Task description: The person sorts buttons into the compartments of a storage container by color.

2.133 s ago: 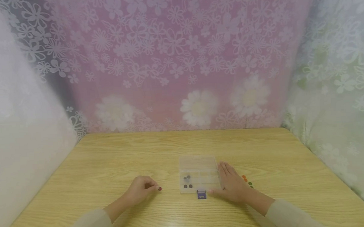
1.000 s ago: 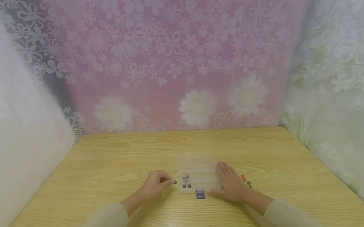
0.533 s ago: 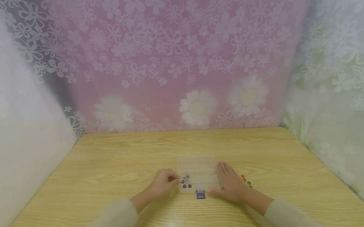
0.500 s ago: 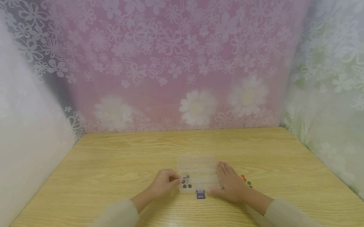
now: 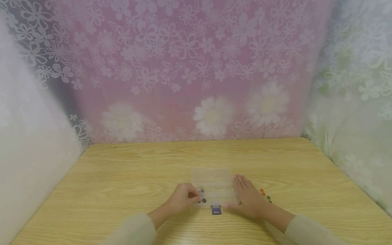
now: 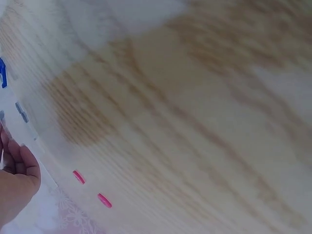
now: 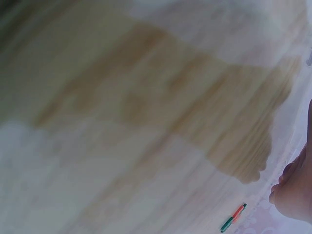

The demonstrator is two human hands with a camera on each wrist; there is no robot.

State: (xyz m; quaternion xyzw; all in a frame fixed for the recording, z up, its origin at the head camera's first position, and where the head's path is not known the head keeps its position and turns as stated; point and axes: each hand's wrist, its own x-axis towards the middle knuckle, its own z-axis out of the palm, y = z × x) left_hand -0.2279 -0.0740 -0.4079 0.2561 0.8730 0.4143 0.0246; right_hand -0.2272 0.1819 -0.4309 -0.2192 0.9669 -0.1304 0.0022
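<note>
Dark discs [image 5: 202, 190] are lying in the left end of the box [image 5: 224, 193], which is sitting on the desk [image 5: 136, 168], clear and divided into compartments, its lid [image 5: 211, 176] leaning back on the far side and its purple latch [image 5: 216, 209] jutting out at the front. Above the box's left edge the left hand [image 5: 185, 198] is hovering, its thumb and fingertips narrowing to a pinch that is partly covering the dark discs; whether a disc is sitting between them I cannot tell. Along the box's right side the right hand [image 5: 252, 200] is resting, its fingers lying straight and its thumb spreading wide toward the latch. Just beyond that hand, orange discs [image 5: 262, 192] and green discs [image 5: 268, 198] are lying close together on the desk. In the left wrist view, two red discs [image 6: 105, 200] are lying apart from each other on the desk, near the left hand. Behind the desk a pink floral cloth [image 5: 181, 65] is hanging, and pale sleeves [image 5: 135, 232] are covering both forearms.
</note>
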